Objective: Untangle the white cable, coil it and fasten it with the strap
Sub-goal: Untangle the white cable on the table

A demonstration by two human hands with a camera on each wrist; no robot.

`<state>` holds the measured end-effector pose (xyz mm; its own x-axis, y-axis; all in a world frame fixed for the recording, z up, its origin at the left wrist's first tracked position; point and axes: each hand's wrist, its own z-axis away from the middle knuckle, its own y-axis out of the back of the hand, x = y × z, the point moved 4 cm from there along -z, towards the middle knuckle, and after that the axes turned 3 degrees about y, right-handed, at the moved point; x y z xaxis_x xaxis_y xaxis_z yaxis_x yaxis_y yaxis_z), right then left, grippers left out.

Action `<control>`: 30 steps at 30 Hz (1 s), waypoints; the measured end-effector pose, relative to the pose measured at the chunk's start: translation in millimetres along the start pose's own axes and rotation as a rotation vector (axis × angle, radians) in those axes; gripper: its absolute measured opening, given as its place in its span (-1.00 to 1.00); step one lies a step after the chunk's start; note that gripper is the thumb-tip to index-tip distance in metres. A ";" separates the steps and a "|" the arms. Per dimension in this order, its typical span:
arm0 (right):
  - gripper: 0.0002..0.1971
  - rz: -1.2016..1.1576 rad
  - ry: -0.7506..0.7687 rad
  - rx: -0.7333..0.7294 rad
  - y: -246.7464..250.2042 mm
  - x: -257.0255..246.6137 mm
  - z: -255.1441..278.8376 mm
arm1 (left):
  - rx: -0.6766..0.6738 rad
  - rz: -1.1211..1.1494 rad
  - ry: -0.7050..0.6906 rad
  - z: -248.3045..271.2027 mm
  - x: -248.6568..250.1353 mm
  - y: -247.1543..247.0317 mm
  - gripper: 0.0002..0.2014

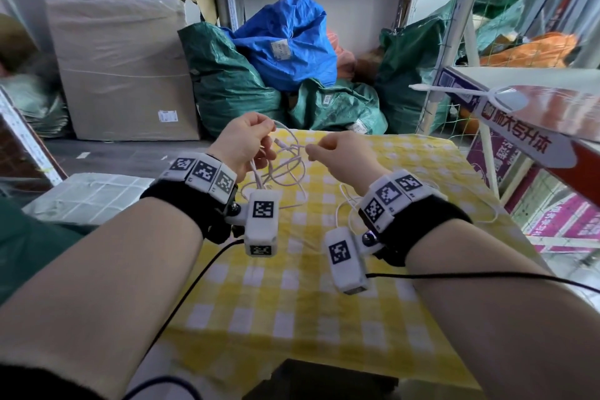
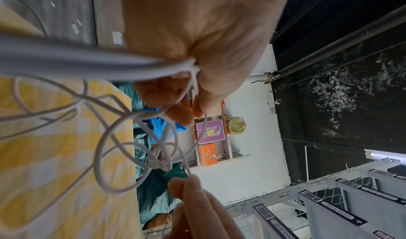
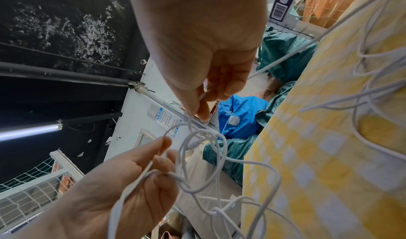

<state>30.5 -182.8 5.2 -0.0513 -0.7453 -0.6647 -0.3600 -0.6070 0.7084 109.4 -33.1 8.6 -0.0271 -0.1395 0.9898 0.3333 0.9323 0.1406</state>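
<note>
The white cable hangs in tangled loops between my two hands above the yellow-checked table. My left hand grips several strands bunched in its fist; in the left wrist view the left hand has the cable running out from its curled fingers. My right hand pinches one strand between thumb and forefinger, as the right hand shows in the right wrist view. A connector plug dangles within the knot. More loops of the cable lie on the cloth. I see no strap.
Green and blue sacks and a large wrapped box stand behind the table. A shelf juts in at the right, and a white plastic tie lies on it. A dark object sits at the table's near edge.
</note>
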 end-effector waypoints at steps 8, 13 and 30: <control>-0.80 -0.085 0.056 0.053 1.4 -3.0 2.3 | -0.259 -0.145 0.117 10.6 -4.9 -12.0 -0.78; -0.75 -0.124 0.022 0.037 1.4 -2.8 4.3 | -0.144 -0.226 0.094 1.8 -8.9 -6.6 -0.77; -0.64 -0.046 -0.007 -0.031 -3.0 7.4 4.2 | -0.235 -0.201 0.026 6.2 -12.9 -18.0 -0.89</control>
<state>27.3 -185.3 -2.9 -0.0413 -0.7144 -0.6985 -0.3333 -0.6492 0.6837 97.9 -46.0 -6.6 -0.0916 -0.3245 0.9414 0.5329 0.7826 0.3216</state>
